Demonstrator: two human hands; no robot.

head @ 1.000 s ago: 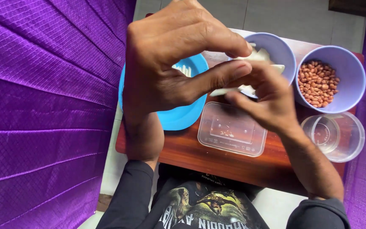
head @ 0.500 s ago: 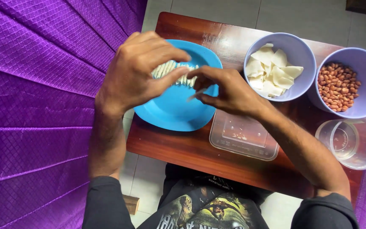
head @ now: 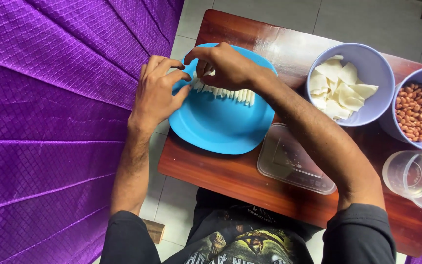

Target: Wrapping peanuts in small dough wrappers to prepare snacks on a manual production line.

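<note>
Right hand (head: 223, 66) pinched shut on end of white roll row (head: 225, 92), lined across blue plate (head: 221, 124) at desk's (head: 250, 181) left edge. Left hand (head: 157, 93) half curled, fingertips touching plate rim, holding nothing.

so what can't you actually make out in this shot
Head view only:
- Left end of the row of white rolls: hidden under the right hand and left hand.
- Clear cup and bowl of peanuts: cut by the right edge.
- Bits in the clear plastic container: too small.
</note>
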